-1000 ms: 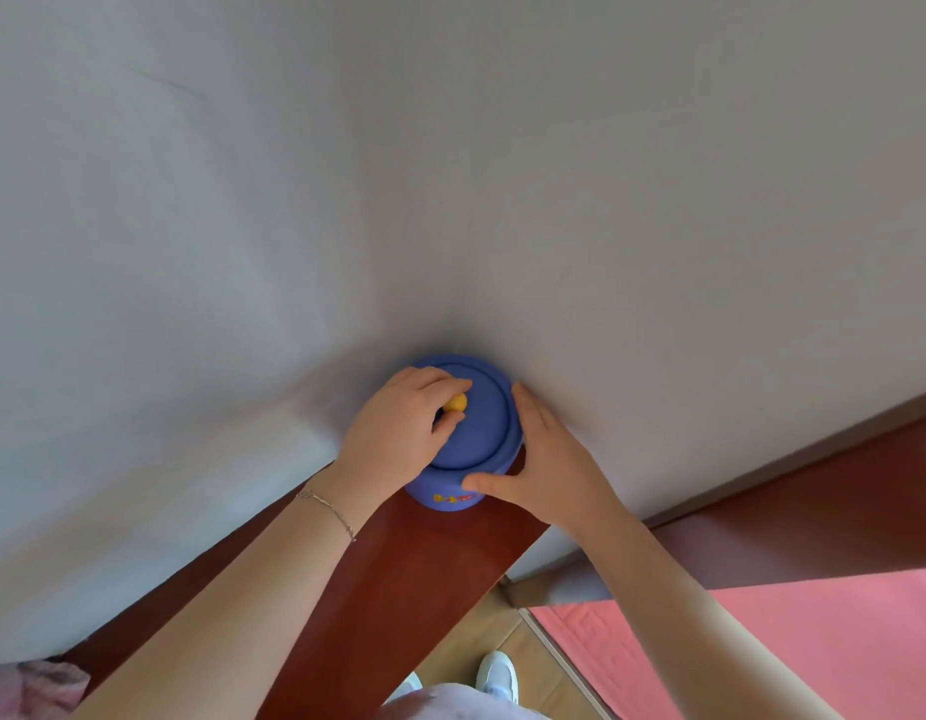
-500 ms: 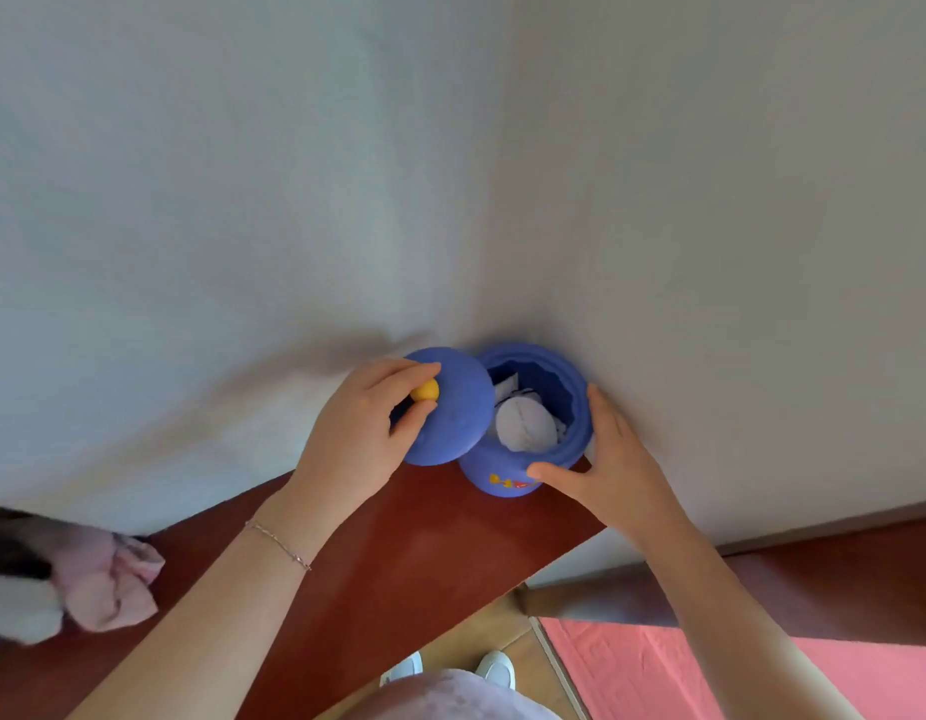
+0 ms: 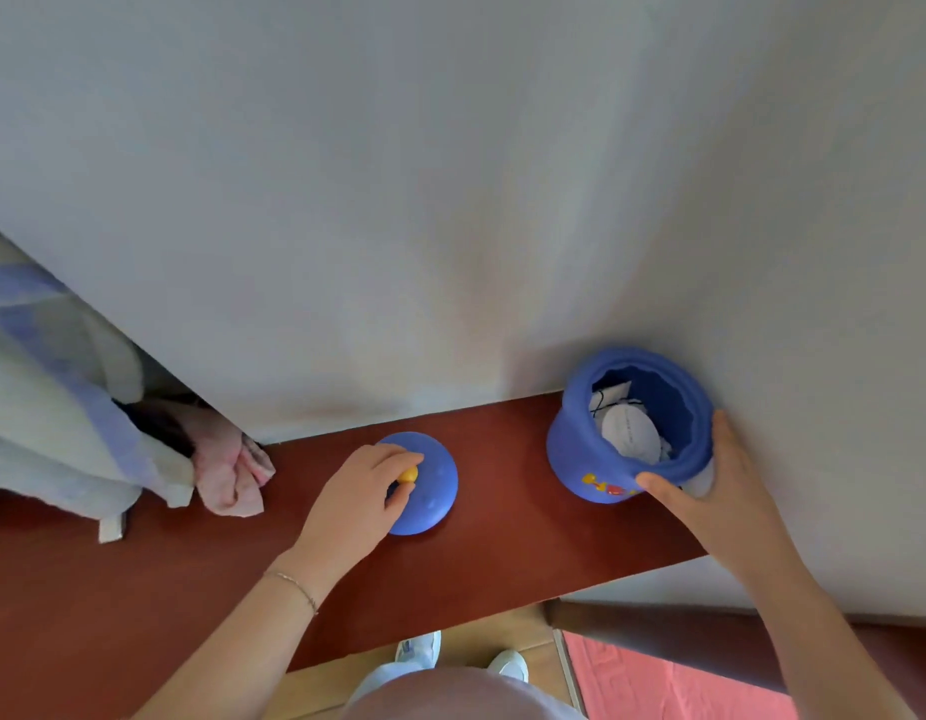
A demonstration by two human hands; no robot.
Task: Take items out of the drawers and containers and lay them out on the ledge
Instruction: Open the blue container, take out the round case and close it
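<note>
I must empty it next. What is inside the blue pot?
Inside the blue pot: white crumpled items with a thin dark cord. Whatever lies under them is covered.

lid [image 3: 424, 483] on ledge [image 3: 502, 553], left of pot [image 3: 627, 428]

Left hand [image 3: 359, 491] pinching, fingers curled; right hand [image 3: 710, 491] cupped, thumb forward; both forearms extended.

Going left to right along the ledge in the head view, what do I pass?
Pale blue garment → pink cloth → left hand pinching the knob of the blue lid → open blue pot → right hand holding it.
</note>
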